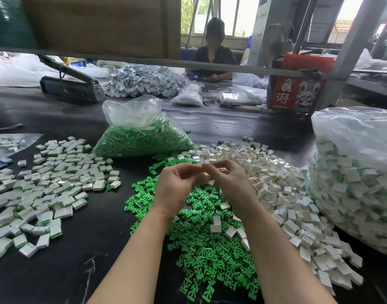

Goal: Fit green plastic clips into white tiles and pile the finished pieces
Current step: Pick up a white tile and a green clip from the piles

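Green clips (pixel 210 255) lie under both hands — left hand (pixel 177 185) and right hand (pixel 229 183) curled, grip unclear.

Two hands (pixel 177 185), three bags (pixel 142 132), two people (pixel 214 51).

Bare dark counter (pixel 63 270) lies open at lower left; loose green plastic clips (pixel 210 249), a clear bag of green clips (pixel 142 137) and heaped white tiles (pixel 282 194) crowd centre and right.
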Available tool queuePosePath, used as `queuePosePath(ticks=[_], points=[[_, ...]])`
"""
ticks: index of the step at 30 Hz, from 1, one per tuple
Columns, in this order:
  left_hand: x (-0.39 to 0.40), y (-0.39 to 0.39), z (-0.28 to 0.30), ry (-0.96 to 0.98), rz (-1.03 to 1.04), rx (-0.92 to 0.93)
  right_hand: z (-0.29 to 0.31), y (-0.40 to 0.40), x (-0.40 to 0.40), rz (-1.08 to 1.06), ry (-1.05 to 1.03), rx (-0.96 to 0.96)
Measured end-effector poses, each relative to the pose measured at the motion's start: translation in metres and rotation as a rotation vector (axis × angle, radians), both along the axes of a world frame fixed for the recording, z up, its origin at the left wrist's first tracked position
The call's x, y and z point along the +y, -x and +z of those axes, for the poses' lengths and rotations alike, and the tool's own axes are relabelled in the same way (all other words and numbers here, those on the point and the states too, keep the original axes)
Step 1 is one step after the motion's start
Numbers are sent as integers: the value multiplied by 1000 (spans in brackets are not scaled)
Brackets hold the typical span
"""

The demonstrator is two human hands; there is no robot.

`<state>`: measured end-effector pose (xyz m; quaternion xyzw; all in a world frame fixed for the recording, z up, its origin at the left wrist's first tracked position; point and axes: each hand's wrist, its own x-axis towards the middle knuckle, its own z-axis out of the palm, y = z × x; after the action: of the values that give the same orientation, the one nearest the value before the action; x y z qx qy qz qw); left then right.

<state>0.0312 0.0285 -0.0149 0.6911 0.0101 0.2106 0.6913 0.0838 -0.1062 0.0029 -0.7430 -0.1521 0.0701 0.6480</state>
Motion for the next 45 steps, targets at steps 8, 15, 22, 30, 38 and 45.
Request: queuePosePath(ticks=[8,15,22,30,38,45], points=[[13,-3,-4,276,53,106,-10,-1,4,204,961,-404],[17,0,-2,556,-132,143,-13,2,10,138,883,-451],[21,0,-3,626,-168,126,-4,-1,0,30,218,-169],[18,-1,-2,674,-109,172,8,5,-2,143,-237,160],[18,-1,-1,706,-131,174,9,5,-3,201,-373,196],[20,-3,-4,678,-221,167,9,3,-3,163,-491,302]])
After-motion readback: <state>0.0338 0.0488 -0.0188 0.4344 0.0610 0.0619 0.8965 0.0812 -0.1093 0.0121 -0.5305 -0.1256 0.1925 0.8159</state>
